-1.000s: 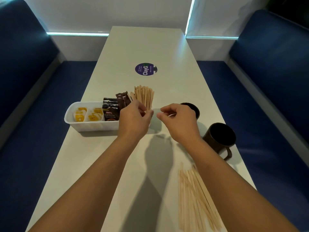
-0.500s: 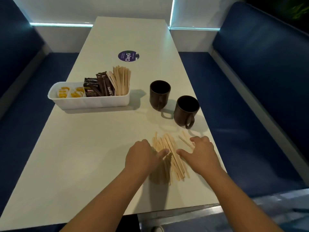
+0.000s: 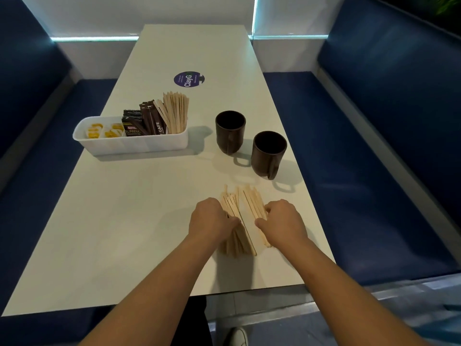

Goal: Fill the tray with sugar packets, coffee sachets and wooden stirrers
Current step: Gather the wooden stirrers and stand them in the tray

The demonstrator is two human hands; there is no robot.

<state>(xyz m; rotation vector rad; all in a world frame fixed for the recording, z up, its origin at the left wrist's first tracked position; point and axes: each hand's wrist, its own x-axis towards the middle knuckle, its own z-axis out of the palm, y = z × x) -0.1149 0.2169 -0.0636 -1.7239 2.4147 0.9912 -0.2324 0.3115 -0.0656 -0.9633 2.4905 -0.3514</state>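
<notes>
A white tray (image 3: 149,144) stands on the left half of the table. It holds yellow-and-white sugar packets (image 3: 104,130) at its left end, dark coffee sachets (image 3: 146,122) in the middle and upright wooden stirrers (image 3: 175,112) at its right end. A loose pile of wooden stirrers (image 3: 245,204) lies on the table near the front edge. My left hand (image 3: 212,222) presses on the pile's left side, fingers curled around several sticks. My right hand (image 3: 283,221) curls over the pile's right side. The pile's near ends are partly hidden by both hands.
Two dark brown mugs (image 3: 230,131) (image 3: 269,152) stand to the right of the tray, just beyond the loose pile. A round purple sticker (image 3: 188,79) is stuck on the table's far half. Blue benches flank the table; its front edge (image 3: 249,290) lies close below my hands.
Both hands came back from the tray's right end to the loose stirrer pile near the front edge. Their fingers have since closed in on the pile from both sides.
</notes>
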